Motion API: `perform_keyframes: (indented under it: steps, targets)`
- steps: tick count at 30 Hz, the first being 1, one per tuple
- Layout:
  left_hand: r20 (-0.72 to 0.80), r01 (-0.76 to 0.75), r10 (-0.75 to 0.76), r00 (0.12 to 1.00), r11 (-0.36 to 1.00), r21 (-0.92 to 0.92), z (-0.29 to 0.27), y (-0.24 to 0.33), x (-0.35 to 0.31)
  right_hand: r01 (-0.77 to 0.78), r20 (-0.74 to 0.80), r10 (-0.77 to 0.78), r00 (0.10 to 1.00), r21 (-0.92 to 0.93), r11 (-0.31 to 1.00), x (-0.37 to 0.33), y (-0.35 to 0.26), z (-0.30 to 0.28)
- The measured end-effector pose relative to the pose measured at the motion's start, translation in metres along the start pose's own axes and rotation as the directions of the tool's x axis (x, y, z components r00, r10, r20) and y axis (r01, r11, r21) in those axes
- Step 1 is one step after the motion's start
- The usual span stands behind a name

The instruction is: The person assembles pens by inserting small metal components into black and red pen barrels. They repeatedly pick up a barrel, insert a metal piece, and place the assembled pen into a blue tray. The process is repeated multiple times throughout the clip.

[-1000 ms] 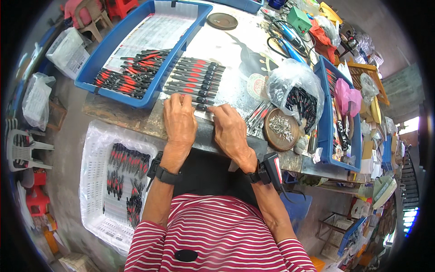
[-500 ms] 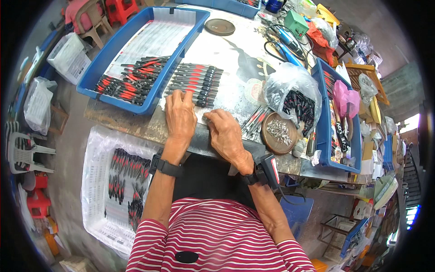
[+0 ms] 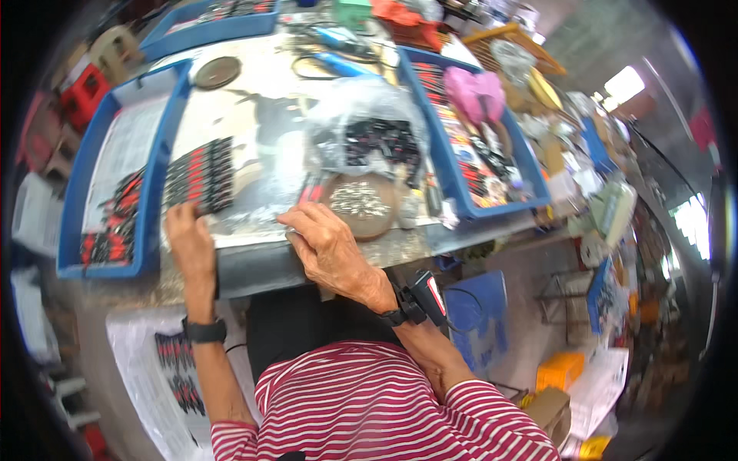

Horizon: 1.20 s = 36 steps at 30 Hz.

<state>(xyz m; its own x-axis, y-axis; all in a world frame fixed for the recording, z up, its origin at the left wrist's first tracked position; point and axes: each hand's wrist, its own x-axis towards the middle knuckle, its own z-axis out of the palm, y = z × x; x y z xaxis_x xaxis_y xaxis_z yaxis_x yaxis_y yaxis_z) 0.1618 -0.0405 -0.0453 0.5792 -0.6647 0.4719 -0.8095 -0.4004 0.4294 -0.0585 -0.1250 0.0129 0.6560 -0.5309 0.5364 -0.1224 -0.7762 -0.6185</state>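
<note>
Side by side on the table lies a row of black-and-red pens. My left hand is at the near end of this row, its fingertips bent and blurred. To the right, my right hand hovers over the table's front edge, thumb and forefinger apart, with nothing visible between them. Just beyond it are a few red-and-dark pens, partly hidden, and a round brown dish with small silvery metal parts. Behind the dish, a clear plastic bag holds black parts.
A blue tray with piled pens stands at the left; another blue tray at the right holds mixed items and a pink bag. Farther back are a round lid and blue corded tools. A white crate sits below the table.
The view has swung to the right. My hands have moved farther apart: the left stays by the pen row, the right is now close to the dish of metal parts.
</note>
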Motion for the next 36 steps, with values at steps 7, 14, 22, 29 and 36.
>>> perform_keyframes:
  steps: [7,14,22,29,36]
  targets:
    - [0.002,-0.065,0.065,0.998,0.997,-0.043,-0.017,0.025,-0.017,-0.128,-0.117,0.096,0.988,-0.309,0.942,-0.021,0.025,-0.098]
    - [0.065,-0.101,0.117,0.991,0.973,-0.206,-0.034,0.069,-0.037,-0.367,-0.297,0.232,0.926,-0.573,0.733,-0.023,0.068,-0.181]
    - [0.217,-0.134,0.191,0.957,0.958,-0.252,-0.043,0.102,-0.034,-0.445,-0.167,0.566,0.807,-0.803,0.398,-0.005,0.156,-0.227]
    - [0.204,-0.194,0.238,0.950,0.958,-0.212,-0.020,0.115,-0.018,-0.436,0.130,0.774,0.620,-0.763,0.477,-0.004,0.203,-0.242]
    - [0.343,-0.194,0.189,0.920,0.981,-0.022,0.003,0.132,-0.020,-0.362,0.078,0.688,0.721,-0.805,0.471,-0.015,0.201,-0.243]
